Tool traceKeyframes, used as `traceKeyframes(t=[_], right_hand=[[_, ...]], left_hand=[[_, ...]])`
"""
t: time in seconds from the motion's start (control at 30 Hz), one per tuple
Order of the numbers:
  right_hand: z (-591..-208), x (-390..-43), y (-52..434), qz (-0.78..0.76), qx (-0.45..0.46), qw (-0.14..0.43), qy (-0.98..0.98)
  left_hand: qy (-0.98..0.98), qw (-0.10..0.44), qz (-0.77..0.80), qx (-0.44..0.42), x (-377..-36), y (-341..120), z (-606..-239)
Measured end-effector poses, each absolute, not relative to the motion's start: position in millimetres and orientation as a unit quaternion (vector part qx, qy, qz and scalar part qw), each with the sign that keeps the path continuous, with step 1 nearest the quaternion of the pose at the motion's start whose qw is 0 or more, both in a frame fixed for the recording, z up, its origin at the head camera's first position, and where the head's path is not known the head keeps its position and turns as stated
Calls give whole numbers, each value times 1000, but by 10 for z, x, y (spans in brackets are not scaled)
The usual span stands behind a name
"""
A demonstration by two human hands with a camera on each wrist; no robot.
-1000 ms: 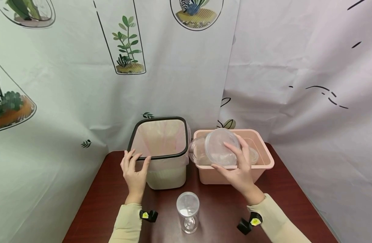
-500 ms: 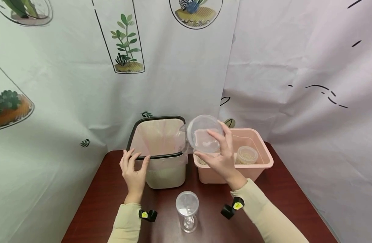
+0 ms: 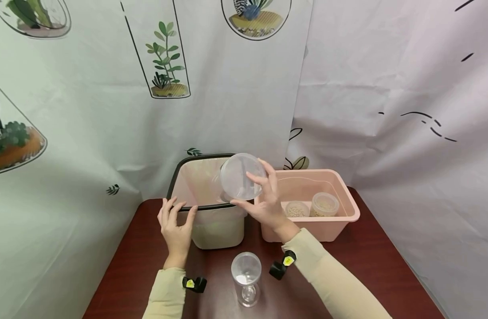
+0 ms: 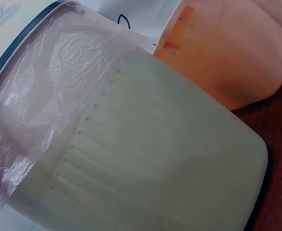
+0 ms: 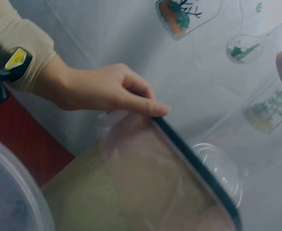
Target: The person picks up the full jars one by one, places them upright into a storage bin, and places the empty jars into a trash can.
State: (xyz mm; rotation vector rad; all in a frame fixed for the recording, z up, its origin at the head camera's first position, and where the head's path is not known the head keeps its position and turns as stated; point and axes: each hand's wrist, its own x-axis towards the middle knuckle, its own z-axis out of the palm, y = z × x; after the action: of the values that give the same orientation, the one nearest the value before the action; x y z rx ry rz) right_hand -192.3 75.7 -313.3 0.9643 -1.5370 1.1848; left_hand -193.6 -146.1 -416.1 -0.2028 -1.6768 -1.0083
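Observation:
My right hand (image 3: 252,194) grips a clear round plastic container (image 3: 240,175) by its rim and holds it tilted over the right side of a pale green bin (image 3: 217,230). The bin has a black rim (image 3: 173,180) and a thin pink liner bag (image 4: 49,96). My left hand (image 3: 175,216) rests on the bin's front left corner, fingers laid over the rim; the right wrist view shows this left hand (image 5: 107,89) on the black rim (image 5: 194,159). The held container (image 5: 11,197) fills that view's lower left corner.
A pink basket (image 3: 341,221) stands right of the bin, touching it, with two small tubs of beans (image 3: 297,208) (image 3: 325,203) inside. A clear jar (image 3: 246,277) stands upright near the table's front edge. The dark red table (image 3: 371,266) is backed by printed curtains.
My right hand has lifted the clear container out of the pink basket and carried it left over the bin, uncovering the two tubs. The left hand has stayed on the rim.

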Motion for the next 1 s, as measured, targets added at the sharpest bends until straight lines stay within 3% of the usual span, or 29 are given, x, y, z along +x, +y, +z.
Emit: traceKeyframes(t=[0.3, 0.63, 1.0], right_hand=[[-3574, -2378, 634, 487, 374, 404, -678], [-3755, -2517, 562, 433, 358, 292, -774], [-3800, -2571, 584, 407, 399, 323, -756]], left_hand=[[-703, 560, -429, -92, -1862, -1385, -4031], [-704, 559, -429, -91, -1854, -1366, -4055], [-701, 562, -429, -95, -1864, -1381, -4047]])
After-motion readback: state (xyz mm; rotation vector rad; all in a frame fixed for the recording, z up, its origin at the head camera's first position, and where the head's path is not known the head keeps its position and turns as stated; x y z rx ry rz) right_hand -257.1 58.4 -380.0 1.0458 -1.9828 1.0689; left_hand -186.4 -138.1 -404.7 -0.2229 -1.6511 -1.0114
